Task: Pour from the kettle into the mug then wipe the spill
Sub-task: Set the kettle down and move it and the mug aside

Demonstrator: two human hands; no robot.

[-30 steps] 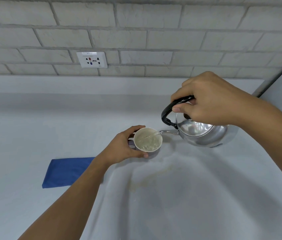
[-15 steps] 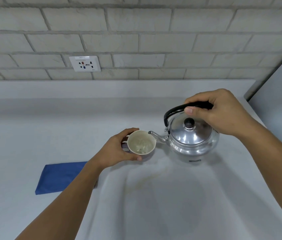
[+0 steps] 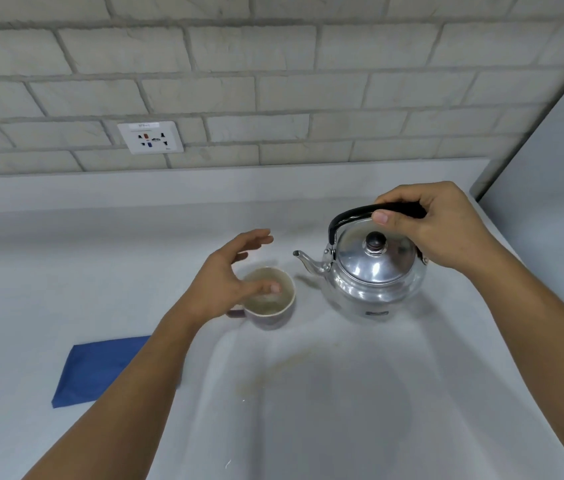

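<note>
hands: left [image 3: 228, 282] spread above mug [image 3: 270, 301] | right [image 3: 436, 226] gripping kettle [image 3: 374, 271] handle

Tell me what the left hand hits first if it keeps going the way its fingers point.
Probably nothing close: the open left hand points up-right past the mug, toward bare counter left of the kettle spout. Depth is unclear.

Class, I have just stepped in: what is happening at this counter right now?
A person stands at a grey counter. The right hand holds the steel kettle upright by its black handle. The left hand is open above the mug, not gripping it. A folded blue cloth lies untouched to the left, with a faint wet patch nearer the person.
</note>
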